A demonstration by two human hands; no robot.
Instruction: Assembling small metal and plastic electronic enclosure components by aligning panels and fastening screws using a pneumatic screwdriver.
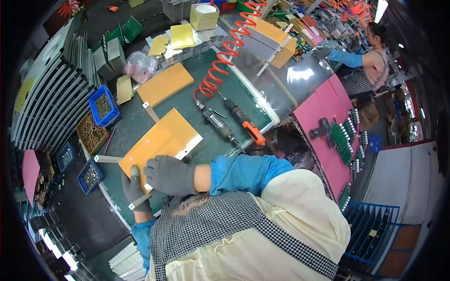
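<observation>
An orange-yellow metal panel (pixel 159 136) lies at a slant on the green bench in front of me, with small holes in its face. Narrow metal strips stick out from its edges; one strip (pixel 108 159) points left, another (pixel 140 201) sits by my left wrist. My left hand (pixel 133 185), in a grey glove, grips the panel's near left edge, thumb on top. Close beside it, my grey-gloved right hand (pixel 169 175) is curled over the panel's near edge. Its fingertips are hidden, so what they hold cannot be made out.
A pneumatic screwdriver (pixel 218 124) on a red coiled hose (pixel 225 51) and an orange-black power driver (pixel 246 122) lie right of the panel. Blue bins (pixel 103 107) of screws stand left. Another orange panel (pixel 166 84) lies beyond. A co-worker (pixel 370 65) works at far right.
</observation>
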